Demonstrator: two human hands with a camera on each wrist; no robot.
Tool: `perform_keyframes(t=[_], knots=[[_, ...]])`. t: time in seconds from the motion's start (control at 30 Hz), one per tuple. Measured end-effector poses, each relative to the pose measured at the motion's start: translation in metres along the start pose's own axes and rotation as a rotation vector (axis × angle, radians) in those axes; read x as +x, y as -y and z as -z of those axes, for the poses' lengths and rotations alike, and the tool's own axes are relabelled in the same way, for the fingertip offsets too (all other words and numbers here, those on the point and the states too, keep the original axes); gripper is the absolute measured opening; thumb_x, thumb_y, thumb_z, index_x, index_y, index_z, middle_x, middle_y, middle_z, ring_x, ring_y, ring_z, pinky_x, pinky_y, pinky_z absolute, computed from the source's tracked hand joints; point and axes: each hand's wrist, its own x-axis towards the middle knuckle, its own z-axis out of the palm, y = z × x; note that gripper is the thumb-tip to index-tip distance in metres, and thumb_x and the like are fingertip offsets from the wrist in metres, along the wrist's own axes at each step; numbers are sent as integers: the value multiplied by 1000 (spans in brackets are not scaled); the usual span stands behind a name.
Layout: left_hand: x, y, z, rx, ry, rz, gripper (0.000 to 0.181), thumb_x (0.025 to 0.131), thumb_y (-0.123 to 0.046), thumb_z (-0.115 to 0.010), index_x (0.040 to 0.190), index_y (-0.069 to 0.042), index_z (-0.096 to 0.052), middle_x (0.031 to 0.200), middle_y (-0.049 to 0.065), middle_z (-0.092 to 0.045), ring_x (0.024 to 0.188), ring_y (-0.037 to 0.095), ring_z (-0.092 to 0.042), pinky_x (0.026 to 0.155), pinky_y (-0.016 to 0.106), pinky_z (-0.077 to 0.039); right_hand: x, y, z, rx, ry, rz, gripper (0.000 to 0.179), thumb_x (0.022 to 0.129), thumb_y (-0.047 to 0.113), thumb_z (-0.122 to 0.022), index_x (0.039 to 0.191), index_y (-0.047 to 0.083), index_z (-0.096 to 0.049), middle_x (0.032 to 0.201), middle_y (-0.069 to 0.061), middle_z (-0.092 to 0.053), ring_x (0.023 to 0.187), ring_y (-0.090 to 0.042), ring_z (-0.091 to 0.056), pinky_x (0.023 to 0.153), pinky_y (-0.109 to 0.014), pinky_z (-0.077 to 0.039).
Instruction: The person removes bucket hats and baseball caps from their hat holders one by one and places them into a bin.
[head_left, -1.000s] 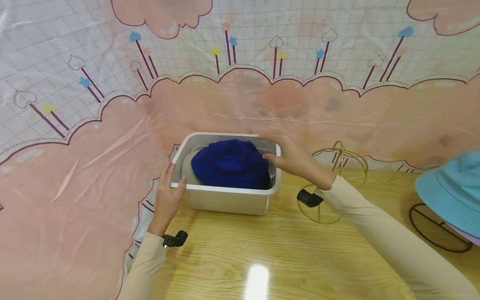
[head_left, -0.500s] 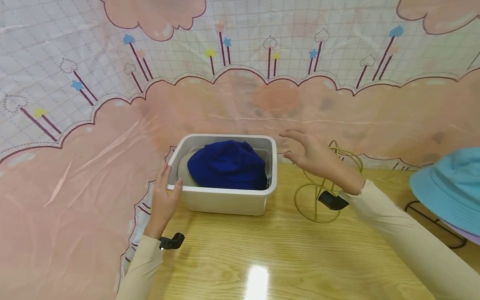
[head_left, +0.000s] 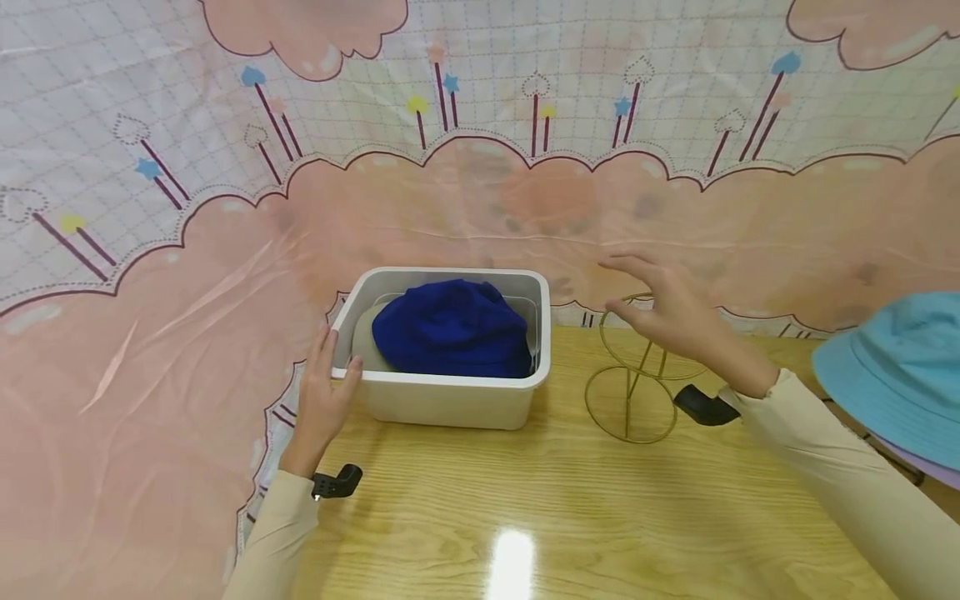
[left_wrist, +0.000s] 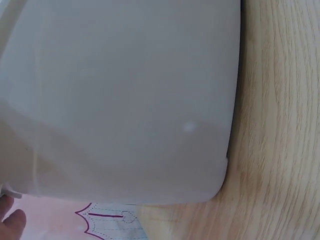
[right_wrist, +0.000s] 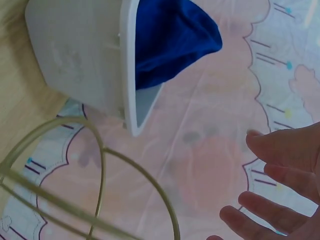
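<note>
My left hand (head_left: 324, 408) rests against the front left corner of a white plastic bin (head_left: 450, 402), its fingers fairly straight along the left side and the thumb at the front rim. In the left wrist view, the bin's wall (left_wrist: 130, 100) fills most of the picture, and only a bit of the fingers (left_wrist: 12, 225) shows. A crumpled dark blue hat (head_left: 453, 329) lies in the bin on top of a beige one (head_left: 365, 340). To the right of the bin, my right hand (head_left: 678, 317) is raised with spread fingers, holding nothing, in front of a gold wire stand (head_left: 630, 404).
At the right edge a light blue bucket hat (head_left: 900, 367) sits over a lilac one on a dark wire stand. A printed pink and white cloth (head_left: 480, 208) hangs behind the wooden table (head_left: 435, 500) and along its left side.
My right hand has left the bin's right rim and moved right, past the near part of the gold wire stand. The left hand stays at the bin's corner.
</note>
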Motion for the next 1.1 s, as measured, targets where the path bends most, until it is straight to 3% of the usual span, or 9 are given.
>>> perform_keyframes(t=[0.23,0.53,0.63,0.7,0.87,0.9,0.97,1.1], knots=[[5,-2,6,71,74,29,68,91,-29,-58,141,11,-34,150,23,-28,136,41,-26,108,55,-23,-14,-9,18,-50,-17,25,50,81,3,-72,128,0,-56,132,-20,-51,121,-41,-46,94,-55,-39],[8,-5,7,91,103,34,69,91,-30,-58,141,12,-33,148,25,-29,135,42,-27,108,55,-24,-36,-20,46,-80,21,-53,54,84,7,-71,134,3,-52,138,-21,-45,121,-45,-45,86,-58,-42],[9,-7,6,84,96,35,69,91,-31,-58,141,11,-34,148,25,-30,135,41,-27,108,55,-24,-44,-26,54,-114,-1,-46,54,84,9,-71,134,4,-52,138,-21,-46,110,-44,-52,78,-55,-44],[9,-8,5,79,85,37,69,90,-30,-59,140,11,-35,148,24,-31,135,42,-28,107,56,-24,-48,-29,57,-158,-19,-26,55,83,10,-72,134,5,-53,137,-19,-47,89,-37,-61,71,-48,-45],[6,-6,4,73,60,48,67,90,-28,-60,139,10,-37,147,24,-33,134,43,-30,107,55,-26,-56,-34,66,-212,-27,-25,57,79,7,-74,132,5,-54,136,-21,-47,73,-34,-63,72,-50,-45],[6,-6,4,72,52,47,66,89,-27,-60,139,10,-38,147,24,-33,133,42,-31,107,55,-26,-58,-35,68,-209,-24,-31,57,78,6,-74,132,4,-54,136,-23,-45,77,-37,-63,73,-52,-44],[4,-5,3,69,33,39,66,89,-26,-61,139,10,-39,146,24,-34,133,42,-31,107,54,-26,-61,-38,71,-220,-18,-40,57,78,7,-75,131,3,-54,136,-26,-43,72,-38,-63,71,-55,-44],[2,-5,2,65,1,18,64,88,-24,-61,137,11,-40,144,25,-36,132,42,-33,107,54,-27,-67,-47,79,-290,-21,-36,60,76,12,-77,130,3,-54,134,-28,-43,52,-23,-57,58,-48,-45]])
